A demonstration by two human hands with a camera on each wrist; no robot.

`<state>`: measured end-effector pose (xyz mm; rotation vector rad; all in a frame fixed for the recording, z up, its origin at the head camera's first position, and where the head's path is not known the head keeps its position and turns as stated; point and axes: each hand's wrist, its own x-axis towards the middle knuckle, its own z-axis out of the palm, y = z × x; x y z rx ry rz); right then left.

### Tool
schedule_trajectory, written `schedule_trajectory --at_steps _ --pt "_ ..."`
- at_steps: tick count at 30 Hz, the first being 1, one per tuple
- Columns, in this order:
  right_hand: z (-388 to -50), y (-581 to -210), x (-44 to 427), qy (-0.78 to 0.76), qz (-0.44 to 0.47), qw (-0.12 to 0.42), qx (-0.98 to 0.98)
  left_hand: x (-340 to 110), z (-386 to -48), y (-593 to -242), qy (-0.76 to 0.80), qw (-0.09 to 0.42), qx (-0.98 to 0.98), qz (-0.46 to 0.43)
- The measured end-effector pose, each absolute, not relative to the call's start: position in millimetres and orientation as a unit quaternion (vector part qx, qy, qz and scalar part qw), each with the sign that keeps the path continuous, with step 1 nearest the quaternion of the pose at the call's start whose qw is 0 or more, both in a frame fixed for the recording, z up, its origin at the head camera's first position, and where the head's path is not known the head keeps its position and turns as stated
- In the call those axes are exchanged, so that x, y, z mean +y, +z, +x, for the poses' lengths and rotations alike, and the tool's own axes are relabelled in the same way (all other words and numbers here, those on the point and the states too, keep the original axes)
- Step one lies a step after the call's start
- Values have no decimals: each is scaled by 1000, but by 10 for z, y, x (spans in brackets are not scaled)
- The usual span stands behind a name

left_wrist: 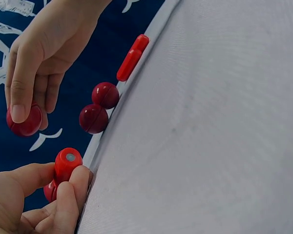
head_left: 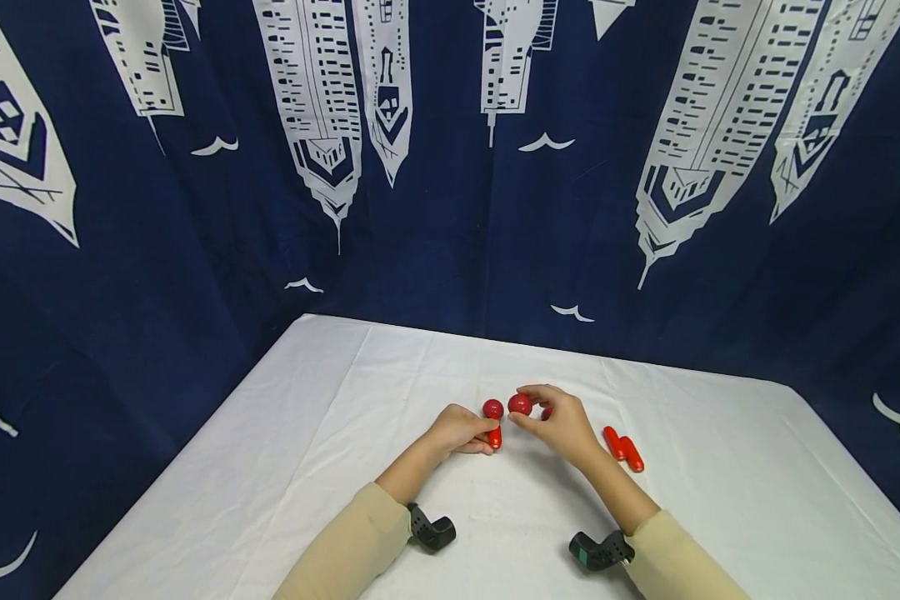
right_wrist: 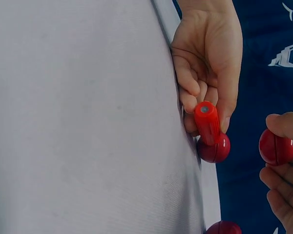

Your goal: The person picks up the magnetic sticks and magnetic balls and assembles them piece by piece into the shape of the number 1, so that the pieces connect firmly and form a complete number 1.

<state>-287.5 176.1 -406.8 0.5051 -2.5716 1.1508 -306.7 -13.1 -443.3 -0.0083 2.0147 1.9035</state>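
Observation:
Between its thumb and fingers the left hand (head_left: 461, 430) pinches a red rod (head_left: 496, 437), whose end shows a small grey disc (left_wrist: 70, 157) in the left wrist view. A dark red ball (head_left: 492, 409) sits at the rod's far end, touching it. To the right, the right hand (head_left: 562, 421) holds a second red ball (head_left: 520, 404) by thumb and fingertips, apart from the rod and its ball. Both hands also show in the right wrist view, the left hand (right_wrist: 207, 63) above and the right hand (right_wrist: 285, 170) at the edge.
Right of the right hand, two red rods (head_left: 632, 454) lie side by side on the white-covered table (head_left: 720, 500). Two more red balls (left_wrist: 105, 95) show in the left wrist view, touching each other. A dark blue patterned cloth (head_left: 450, 250) hangs behind the table.

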Motion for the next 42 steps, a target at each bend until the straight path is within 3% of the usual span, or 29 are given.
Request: schedule_trajectory --at_steps 19,42 --pt "-2658 -4130 1653 416 181 140 -880 -124 -3070 -4454 667 177 724 5" --pt "-2502 -4335 1515 466 188 87 -860 -122 -3062 -4460 672 156 724 -2"
